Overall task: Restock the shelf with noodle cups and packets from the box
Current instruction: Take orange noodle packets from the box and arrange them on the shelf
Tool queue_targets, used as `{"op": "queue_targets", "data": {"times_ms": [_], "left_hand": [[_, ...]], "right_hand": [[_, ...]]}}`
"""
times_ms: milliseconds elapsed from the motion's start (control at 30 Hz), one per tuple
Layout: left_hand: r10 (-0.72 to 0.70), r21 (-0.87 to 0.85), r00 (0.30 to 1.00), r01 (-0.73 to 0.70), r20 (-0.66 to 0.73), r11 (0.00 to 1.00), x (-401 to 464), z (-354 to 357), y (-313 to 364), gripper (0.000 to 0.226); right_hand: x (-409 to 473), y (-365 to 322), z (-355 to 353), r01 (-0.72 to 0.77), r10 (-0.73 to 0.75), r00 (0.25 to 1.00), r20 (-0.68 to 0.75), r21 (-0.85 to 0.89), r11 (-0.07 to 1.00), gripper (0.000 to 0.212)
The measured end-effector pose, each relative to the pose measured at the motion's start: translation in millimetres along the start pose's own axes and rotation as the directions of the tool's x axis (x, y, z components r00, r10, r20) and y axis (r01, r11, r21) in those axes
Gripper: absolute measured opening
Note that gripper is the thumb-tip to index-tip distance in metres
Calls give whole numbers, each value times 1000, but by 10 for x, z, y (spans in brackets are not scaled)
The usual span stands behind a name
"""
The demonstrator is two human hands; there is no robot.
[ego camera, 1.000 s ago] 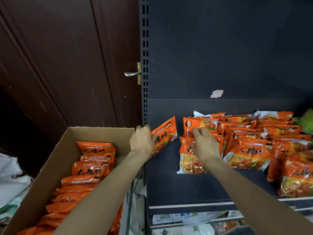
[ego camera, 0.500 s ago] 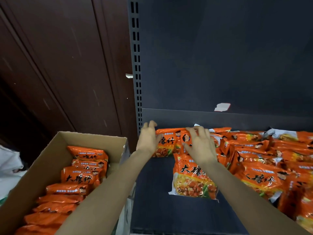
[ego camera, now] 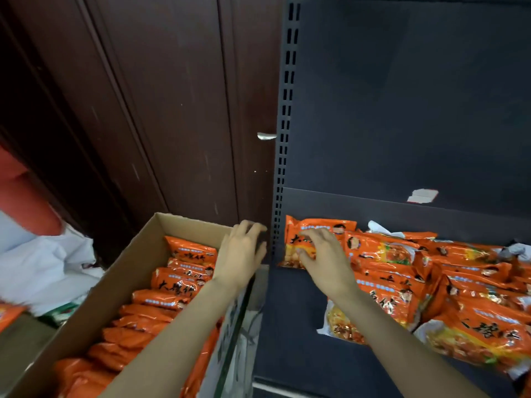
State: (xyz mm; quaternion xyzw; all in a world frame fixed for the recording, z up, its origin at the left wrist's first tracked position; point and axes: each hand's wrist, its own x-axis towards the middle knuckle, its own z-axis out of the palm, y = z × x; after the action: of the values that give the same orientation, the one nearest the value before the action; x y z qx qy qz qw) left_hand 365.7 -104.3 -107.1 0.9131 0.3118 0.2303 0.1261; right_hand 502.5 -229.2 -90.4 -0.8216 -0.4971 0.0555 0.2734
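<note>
right hand (ego camera: 321, 254): your curled fingers rest on the leftmost packet (ego camera: 313, 239) at the shelf (ego camera: 290, 326) far left.
left hand (ego camera: 240, 251): fingers apart, empty, over the box (ego camera: 115, 282).
next packets (ego camera: 178, 285): directly below your left hand, long axes left-right.

Dark brown wooden door (ego camera: 143, 110) behind everything, with a silver handle (ego camera: 265, 136) poking out at its right edge. White plastic bags (ego camera: 48, 271) slumped on the left, something red (ego camera: 26, 196) above them, kinda blurry.
</note>
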Motion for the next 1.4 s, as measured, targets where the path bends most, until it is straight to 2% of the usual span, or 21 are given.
{"op": "queue_targets", "data": {"times_ms": [133,233,367,433,500,600,667,767,867,1000,1067,1200,1400], "left_hand": [[-100,45,995,101,-20,994,-337,-375,-709,27],[-228,150,973,222,25,963,-499,-623,-1327,30],[-344,156,933,326,107,932,-602,-850,-2126,51],[-391,86,902,381,186,921,-620,-906,-2466,55],[-382,-81,870,425,312,902,-613,-938,-2679,54],[-319,-285,823,484,469,827,-607,-960,-2807,43],[-300,-417,812,530,501,738,-626,-943,-2857,40],[-297,-497,810,555,506,667,-668,-888,-2922,40],[-326,-475,816,552,478,685,-662,-880,-2922,41],[-316,-463,819,541,478,702,-639,-880,-2934,43],[-308,-464,819,539,484,703,-640,-867,-2951,43],[-309,-466,818,541,485,700,-638,-847,-2943,45],[-316,-423,824,525,470,739,-627,-844,-2868,45]], "right_hand": [[53,-563,455,37,-42,998,48,105,994,27],[104,-982,861,-5,-9,994,113,118,993,29],[202,-1393,1387,-83,65,980,186,86,993,35],[276,-1504,1610,-134,118,968,221,56,989,41],[352,-1565,1807,-177,162,955,249,40,983,47],[454,-1594,2060,-248,229,928,295,29,968,58],[532,-1565,2221,-286,274,908,317,-8,958,66],[646,-1509,2400,-344,350,879,323,-78,936,74],[739,-1492,2485,-370,410,866,288,-183,911,71],[760,-1509,2583,-349,427,882,202,-331,877,39],[738,-1509,2636,-382,443,883,155,-309,871,28],[729,-1533,2617,-449,493,847,196,-231,863,9],[648,-1626,2368,-387,395,914,93,-89,918,16]]}}
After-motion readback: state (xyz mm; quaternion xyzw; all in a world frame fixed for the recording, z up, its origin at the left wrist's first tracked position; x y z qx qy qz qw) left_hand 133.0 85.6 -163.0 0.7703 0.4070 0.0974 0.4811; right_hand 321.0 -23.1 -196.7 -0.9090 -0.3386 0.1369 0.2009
